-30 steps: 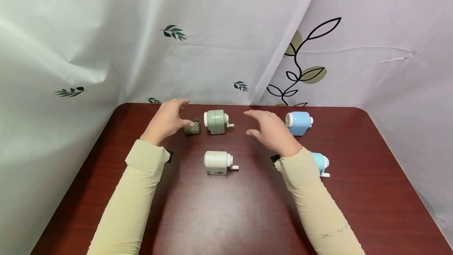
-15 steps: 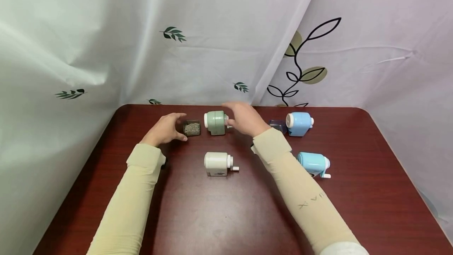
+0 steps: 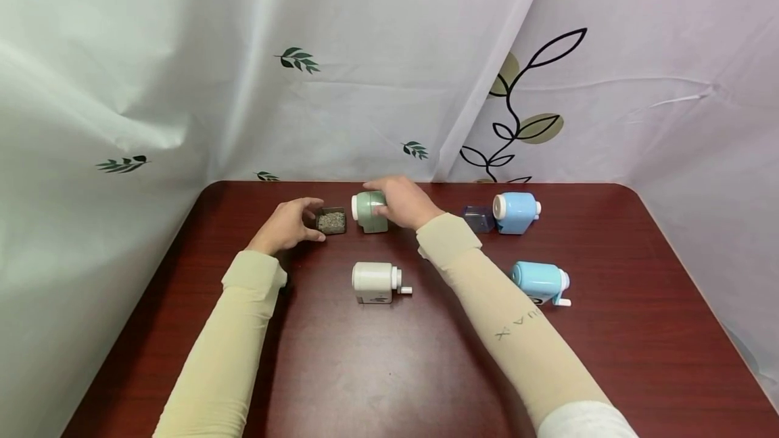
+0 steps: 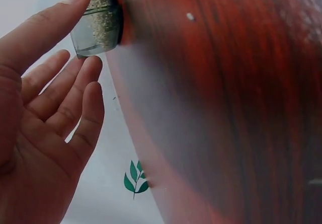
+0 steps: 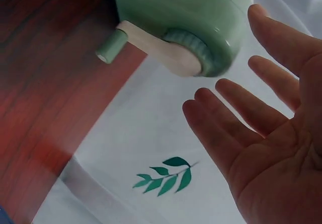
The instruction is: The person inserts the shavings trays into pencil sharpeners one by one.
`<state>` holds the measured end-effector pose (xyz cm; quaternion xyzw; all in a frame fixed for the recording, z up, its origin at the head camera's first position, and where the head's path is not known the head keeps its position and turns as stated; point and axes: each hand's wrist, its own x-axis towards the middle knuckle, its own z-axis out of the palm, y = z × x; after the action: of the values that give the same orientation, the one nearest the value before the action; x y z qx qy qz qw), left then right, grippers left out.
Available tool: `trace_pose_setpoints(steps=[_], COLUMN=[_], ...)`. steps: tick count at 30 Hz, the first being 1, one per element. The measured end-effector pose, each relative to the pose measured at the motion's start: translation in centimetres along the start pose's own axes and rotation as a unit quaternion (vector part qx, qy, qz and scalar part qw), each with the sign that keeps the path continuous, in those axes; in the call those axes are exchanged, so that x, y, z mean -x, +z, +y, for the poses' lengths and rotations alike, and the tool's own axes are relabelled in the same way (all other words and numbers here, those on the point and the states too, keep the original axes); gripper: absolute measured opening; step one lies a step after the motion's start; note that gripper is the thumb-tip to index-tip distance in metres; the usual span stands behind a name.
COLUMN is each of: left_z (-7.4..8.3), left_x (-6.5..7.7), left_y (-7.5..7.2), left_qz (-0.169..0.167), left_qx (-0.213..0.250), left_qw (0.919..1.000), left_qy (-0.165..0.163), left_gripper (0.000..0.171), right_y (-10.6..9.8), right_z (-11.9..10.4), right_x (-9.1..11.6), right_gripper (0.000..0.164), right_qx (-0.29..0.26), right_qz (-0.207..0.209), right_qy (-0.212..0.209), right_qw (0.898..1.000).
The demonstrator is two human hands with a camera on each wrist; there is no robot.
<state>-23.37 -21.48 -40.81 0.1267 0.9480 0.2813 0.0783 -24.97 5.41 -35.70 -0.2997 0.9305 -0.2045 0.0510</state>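
A small clear drawer [image 3: 331, 223] full of pencil shavings sits at the back left of the table. My left hand [image 3: 286, 225] is beside it, thumb and fingers spread to either side. In the left wrist view the thumb overlaps the drawer's wall [image 4: 89, 38], and the other fingers lie loosely bent at its end. To the right stands a green crank pencil sharpener [image 3: 368, 212] with a white front. My right hand [image 3: 404, 203] reaches over its crank end, hiding the handle in the head view. The right wrist view shows the crank [image 5: 151, 48] and relaxed fingers around the body.
A cream sharpener [image 3: 372, 282] stands nearer the middle of the table [image 3: 389, 370]. Toward the right are a blue sharpener [image 3: 517, 213], a dark translucent drawer [image 3: 477, 219] beside it, and a turquoise sharpener [image 3: 538, 280]. White patterned cloth [image 3: 365, 86] hangs behind the table.
My right hand has moved left from beside the blue sharpener to the green one. My left hand has lowered to the shavings drawer, its fingers coming to both sides of it.
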Motion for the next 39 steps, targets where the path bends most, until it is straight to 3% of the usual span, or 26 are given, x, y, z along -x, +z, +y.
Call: trace_pose_setpoints(steps=[8, 20, 39], left_z=[-0.2, -0.4, 0.5], left_x=[0.1, -0.3, -1.0], left_y=[0.2, 0.6, 1.7], left_qz=[0.004, 0.002, 0.013], left_qx=[-0.002, 0.027, 0.043], left_qw=[0.9999, 0.9995, 0.9989], left_qy=[-0.01, -0.015, 0.013], left_gripper=[0.066, 0.064, 0.062], right_y=[0.9, 1.2, 1.2], right_z=[-0.1, -0.2, -0.2], right_x=[-0.3, -0.3, -0.5], right_gripper=[0.047, 0.045, 0.045], right_qx=[0.027, 0.017, 0.026], right_qz=[-0.006, 0.005, -0.001], right_qy=[0.01, 0.024, 0.029], right_qw=[1.0, 1.0, 0.999])
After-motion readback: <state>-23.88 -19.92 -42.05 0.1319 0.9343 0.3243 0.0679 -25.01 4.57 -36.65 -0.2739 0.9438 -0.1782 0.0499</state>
